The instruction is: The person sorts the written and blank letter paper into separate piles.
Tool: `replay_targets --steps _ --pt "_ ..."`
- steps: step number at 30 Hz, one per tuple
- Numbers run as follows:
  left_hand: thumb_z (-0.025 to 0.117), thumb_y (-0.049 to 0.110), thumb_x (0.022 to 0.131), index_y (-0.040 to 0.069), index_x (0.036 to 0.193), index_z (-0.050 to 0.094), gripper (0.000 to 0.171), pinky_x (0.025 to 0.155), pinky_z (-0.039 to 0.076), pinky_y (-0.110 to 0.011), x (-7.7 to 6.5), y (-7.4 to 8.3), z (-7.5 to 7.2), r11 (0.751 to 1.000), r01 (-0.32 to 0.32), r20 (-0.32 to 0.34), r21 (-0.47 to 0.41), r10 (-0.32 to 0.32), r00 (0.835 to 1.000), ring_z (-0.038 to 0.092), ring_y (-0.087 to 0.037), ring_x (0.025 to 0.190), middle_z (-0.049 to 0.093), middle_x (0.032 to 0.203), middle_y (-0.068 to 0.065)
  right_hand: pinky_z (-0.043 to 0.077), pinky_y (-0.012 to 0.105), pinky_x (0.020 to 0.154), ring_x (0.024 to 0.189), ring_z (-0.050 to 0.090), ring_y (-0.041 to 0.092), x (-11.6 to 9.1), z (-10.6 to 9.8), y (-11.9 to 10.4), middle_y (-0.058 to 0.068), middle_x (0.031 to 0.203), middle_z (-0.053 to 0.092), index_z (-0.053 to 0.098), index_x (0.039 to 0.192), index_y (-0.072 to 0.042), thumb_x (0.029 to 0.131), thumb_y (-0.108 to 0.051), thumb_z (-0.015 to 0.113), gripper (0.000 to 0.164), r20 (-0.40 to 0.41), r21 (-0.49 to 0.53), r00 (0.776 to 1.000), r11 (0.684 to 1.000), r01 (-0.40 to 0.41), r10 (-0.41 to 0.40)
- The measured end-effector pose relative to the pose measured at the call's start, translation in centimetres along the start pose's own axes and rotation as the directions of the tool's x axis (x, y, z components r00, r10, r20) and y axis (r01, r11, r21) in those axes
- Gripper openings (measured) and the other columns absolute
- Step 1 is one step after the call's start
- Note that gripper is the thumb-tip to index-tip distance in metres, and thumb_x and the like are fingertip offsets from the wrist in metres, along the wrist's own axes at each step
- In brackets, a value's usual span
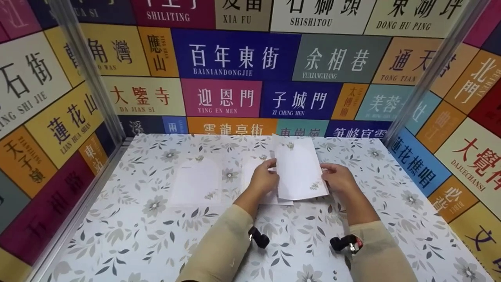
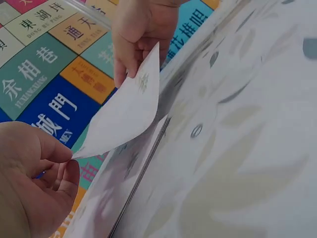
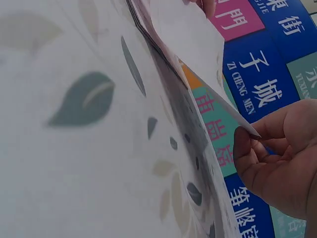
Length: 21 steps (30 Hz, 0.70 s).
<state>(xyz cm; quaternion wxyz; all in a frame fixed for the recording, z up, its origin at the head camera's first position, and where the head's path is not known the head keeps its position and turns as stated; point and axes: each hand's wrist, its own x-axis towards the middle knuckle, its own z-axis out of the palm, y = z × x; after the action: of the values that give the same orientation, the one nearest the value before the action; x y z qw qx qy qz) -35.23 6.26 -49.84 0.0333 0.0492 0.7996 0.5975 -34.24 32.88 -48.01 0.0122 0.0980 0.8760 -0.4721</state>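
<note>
A white sheet of paper with small floral prints in two corners is held slightly tilted above the table. My left hand pinches its left edge between thumb and fingers, as the left wrist view shows at the paper's corner. On the opposite edge, my right hand pinches the sheet between thumb and finger. Under the lifted sheet, partly hidden by it and my left hand, lies a stack of similar papers; its layered edge shows in the left wrist view.
To the left, another white paper with the same floral prints lies flat. The table has a grey and beige floral covering. Colourful panels with printed characters stand behind it and along both sides, with metal posts at the corners.
</note>
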Motion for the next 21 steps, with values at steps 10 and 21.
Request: replay_targets --steps 10,21 --pt "0.062 -0.003 0.093 0.011 0.157 0.054 0.065 0.100 0.060 -0.030 0.2 0.9 3.9 0.999 0.026 0.048 -0.027 -0.025 0.999 0.069 -0.019 0.124 0.064 0.152 -0.007 0.054 0.020 0.083 0.108 0.056 0.015 -0.3 -4.3 2.7 0.006 0.124 0.059 0.053 0.159 -0.011 0.105 -0.010 0.060 0.054 0.032 0.096 0.994 0.989 -0.110 0.107" --pt "0.063 -0.007 0.093 0.015 0.156 0.055 0.068 0.083 0.060 -0.025 -0.4 1.6 8.2 0.991 0.083 0.112 -0.108 -0.071 0.991 0.067 -0.010 0.106 0.064 0.150 -0.002 0.059 0.019 0.085 0.101 0.065 0.005 -0.8 -8.5 5.6 0.002 0.131 0.064 0.048 0.161 -0.009 0.107 -0.015 0.061 0.056 0.064 0.157 0.980 0.968 -0.195 0.187"
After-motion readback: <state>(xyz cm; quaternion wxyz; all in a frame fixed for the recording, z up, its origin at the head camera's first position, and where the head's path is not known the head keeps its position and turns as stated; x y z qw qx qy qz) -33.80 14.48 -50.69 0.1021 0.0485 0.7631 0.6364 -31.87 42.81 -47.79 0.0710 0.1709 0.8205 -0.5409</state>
